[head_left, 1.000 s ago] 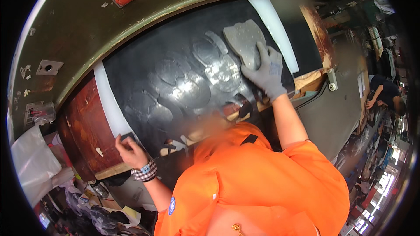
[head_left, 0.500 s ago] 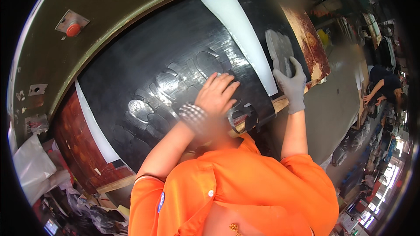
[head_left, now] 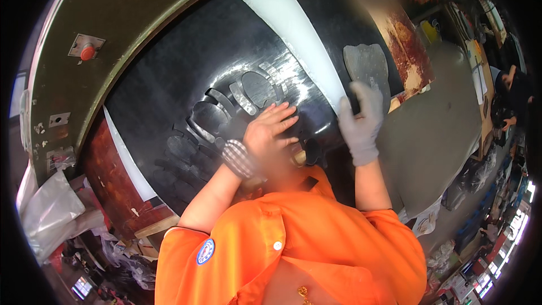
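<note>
My left hand (head_left: pixel 271 131), bare with a checked cuff at the wrist, rests with fingers spread over a glossy black sheet (head_left: pixel 164 73). Around it on that sheet lie several sole-shaped and curved strip outlines, such as a rounded sole shape (head_left: pixel 257 87) just beyond the fingers. My right hand (head_left: pixel 363 127) wears a grey glove; its thumb and fingers stand apart with nothing between them. Right beyond its fingertips, a dark grey stack of sole-shaped pieces (head_left: pixel 367 63) lies flat on black material. Whether the glove touches the stack I cannot tell.
A white strip (head_left: pixel 293 28) runs between the black sheet and the stack. A green machine beam (head_left: pixel 130 5) with a red button (head_left: pixel 87 52) spans the far left. Worn reddish boards (head_left: pixel 121 175) edge the table. Another person (head_left: pixel 511 93) works at far right.
My right hand has let go of the grey stack and drawn back toward me. The stack now lies flat. My left hand stays over the black sheet; the view has shifted slightly.
</note>
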Demonstrator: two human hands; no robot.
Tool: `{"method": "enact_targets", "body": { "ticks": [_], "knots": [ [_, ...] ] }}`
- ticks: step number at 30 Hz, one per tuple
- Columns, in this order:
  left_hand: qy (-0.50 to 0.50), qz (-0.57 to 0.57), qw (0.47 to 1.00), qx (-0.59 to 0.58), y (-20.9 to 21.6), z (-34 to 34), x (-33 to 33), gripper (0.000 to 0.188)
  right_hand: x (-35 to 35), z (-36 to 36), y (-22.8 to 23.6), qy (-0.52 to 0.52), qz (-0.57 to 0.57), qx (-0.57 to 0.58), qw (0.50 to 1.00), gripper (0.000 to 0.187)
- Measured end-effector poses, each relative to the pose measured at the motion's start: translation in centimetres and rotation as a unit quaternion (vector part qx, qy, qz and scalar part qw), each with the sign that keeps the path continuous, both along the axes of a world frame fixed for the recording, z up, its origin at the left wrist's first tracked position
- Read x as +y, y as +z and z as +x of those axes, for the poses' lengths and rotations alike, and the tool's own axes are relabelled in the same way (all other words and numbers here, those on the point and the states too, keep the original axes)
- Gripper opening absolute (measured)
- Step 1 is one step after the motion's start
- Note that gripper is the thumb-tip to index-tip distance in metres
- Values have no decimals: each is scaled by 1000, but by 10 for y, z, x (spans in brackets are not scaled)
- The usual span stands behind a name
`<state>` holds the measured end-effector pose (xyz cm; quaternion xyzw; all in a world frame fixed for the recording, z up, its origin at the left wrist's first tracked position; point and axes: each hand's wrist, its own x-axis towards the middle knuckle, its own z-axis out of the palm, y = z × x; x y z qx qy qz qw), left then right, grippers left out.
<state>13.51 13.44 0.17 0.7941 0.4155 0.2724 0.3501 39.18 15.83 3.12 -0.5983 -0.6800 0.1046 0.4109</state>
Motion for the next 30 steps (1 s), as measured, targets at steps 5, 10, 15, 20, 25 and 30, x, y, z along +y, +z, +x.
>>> {"method": "enact_targets", "body": {
  "ticks": [5,10,15,20,25,30],
  "knots": [
    [120,-410,872,-239,21,-33,19,33,-39,-75,18,242,-20,-7,970,14],
    [293,-108,789,-529,107,-151,58,38,-57,-74,7,264,-156,-139,942,29],
    [315,14,874,-369,156,-195,30,26,-48,-78,21,349,-405,-19,845,34],
    [228,188,955,11,90,-114,-38,26,-19,-98,26,258,-664,217,668,54],
    [128,102,986,26,7,-61,-90,53,-33,-106,5,236,-610,501,567,48],
    [432,-110,889,-104,42,-97,-46,30,-48,-112,12,199,-577,356,708,34]
  ]
}}
